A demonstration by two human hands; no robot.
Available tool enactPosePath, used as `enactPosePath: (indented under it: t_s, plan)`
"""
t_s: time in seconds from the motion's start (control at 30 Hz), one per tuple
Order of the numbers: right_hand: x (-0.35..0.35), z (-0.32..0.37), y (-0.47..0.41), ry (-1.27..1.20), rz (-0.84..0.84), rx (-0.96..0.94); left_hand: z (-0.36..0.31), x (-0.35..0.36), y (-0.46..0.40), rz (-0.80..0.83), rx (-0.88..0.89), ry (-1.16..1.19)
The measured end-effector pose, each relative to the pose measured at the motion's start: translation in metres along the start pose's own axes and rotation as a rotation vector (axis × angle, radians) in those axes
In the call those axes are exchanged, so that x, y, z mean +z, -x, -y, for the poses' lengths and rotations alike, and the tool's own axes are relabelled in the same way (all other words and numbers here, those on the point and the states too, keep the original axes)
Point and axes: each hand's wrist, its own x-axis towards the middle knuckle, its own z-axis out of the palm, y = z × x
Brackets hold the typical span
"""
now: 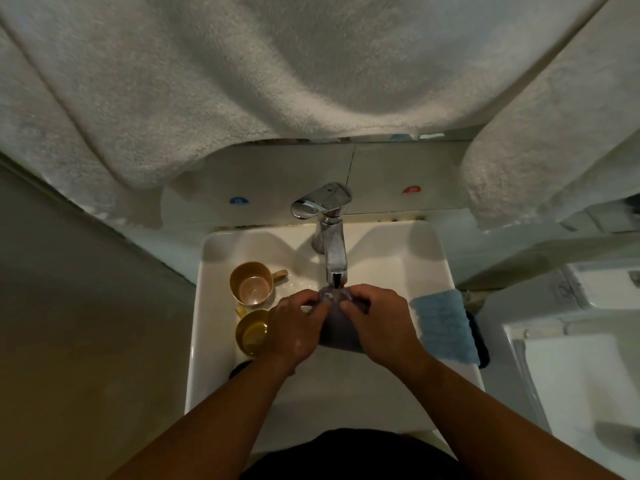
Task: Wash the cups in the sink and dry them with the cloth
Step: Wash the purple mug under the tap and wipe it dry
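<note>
hands [332, 327] gripping purple cup [341, 329], under faucet [335, 261]

White towels [242, 81] hang above chrome faucet [332, 244]; possibly toilet [571, 368] right.

Tight quarters over a small basin.

Both hands meet right under the faucet [332, 251] spout, filling the middle of the sink [381, 393]. To their left two cups block the way: a tan cup [252, 283] towards the back and a yellow cup [252, 332] just beside the left hand [294, 332], perhaps touching it. The near basin floor lies open, and so does the back right corner. A blue cloth [445, 325] covers the right rim beside the right hand [377, 327]. A grey towel [277, 81] hangs low over the back wall.
</note>
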Motion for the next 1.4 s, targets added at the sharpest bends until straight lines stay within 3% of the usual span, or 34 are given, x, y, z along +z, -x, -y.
enactPosePath:
  t_s: [0.27, 0.43, 0.5, 0.7, 0.83, 0.97, 1.1, 1.27, 1.4]
  plan:
    - [-0.002, -0.004, 0.005, -0.007, -0.002, -0.054, -0.015, 0.009, -0.009, -0.118, 0.01, -0.084]
    - [-0.008, -0.009, 0.006, -0.028, -0.051, -0.041, -0.01, 0.009, -0.005, 0.108, -0.063, 0.122]
    - [-0.008, -0.009, 0.005, -0.033, -0.038, -0.053, -0.008, 0.008, -0.003, 0.104, -0.1, 0.154]
    - [-0.003, -0.002, 0.005, -0.036, 0.071, -0.157, -0.006, 0.011, -0.007, -0.082, 0.003, -0.075]
    - [0.004, -0.004, 0.007, -0.074, 0.017, -0.112, -0.005, 0.007, -0.005, -0.084, 0.023, -0.146]
    - [0.0, -0.01, 0.001, -0.096, -0.021, -0.015, 0.0, 0.0, 0.001, 0.065, 0.247, -0.263]
    - [-0.006, -0.011, -0.002, -0.233, 0.07, 0.063, 0.006, -0.001, -0.006, 0.153, 0.289, -0.288]
    - [-0.003, -0.01, -0.002, -0.296, 0.082, 0.107, 0.018, 0.006, -0.016, 0.151, 0.228, -0.321]
    - [0.0, -0.015, -0.003, -0.331, 0.096, 0.104, 0.012, -0.006, -0.015, 0.256, 0.295, -0.281]
